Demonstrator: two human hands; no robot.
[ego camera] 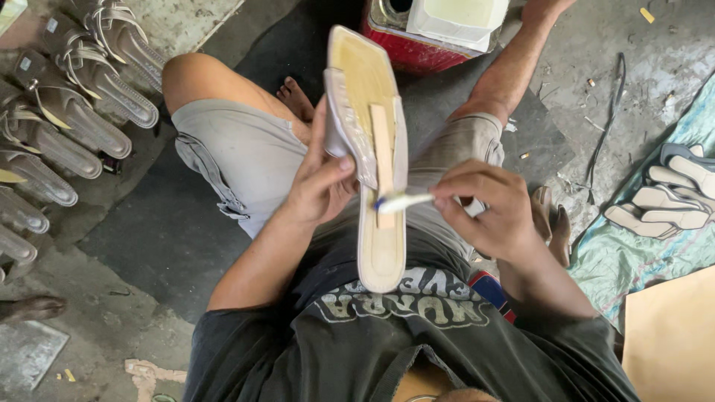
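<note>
Seen from above, looking down at a seated person's lap, bare knees spread over a dark floor mat (149,238).

Held upright in the middle: 1 sandal (370,149), underside turned up toward the camera, long axis running almost straight away from the body, heel end near the chest, toe end pointing at a red can (424,48) topped with a pale plastic tub (456,18). Pale yellowish insole board showing, with a narrow wooden-looking strip (383,160) lying along the same axis.

Left hand (320,182) clamped on the sandal's left edge at mid-length, thumb pressed over the folded grey upper, fingers wrapped behind and mostly hidden. Wrist bent, forearm rising from the lower left.

Right hand (488,208) just to the right of the sandal, fingers pinched together on a small brush (402,201). Brush lying crosswise, roughly at a right angle to the sandal's long axis, its blue-tipped end touching the strip near the lower third. Handle mostly swallowed by the fingers. Right forearm coming in from the lower right, hand level with the left hand, both equally close to the sandal.

At far left, a row of finished grey strapped sandals (67,112) lined up on the concrete. At far right, a stack of pale soles (670,201) resting on a teal cloth (640,253), well apart from both hands. A sheet of tan board (670,342) at the lower right corner.
</note>
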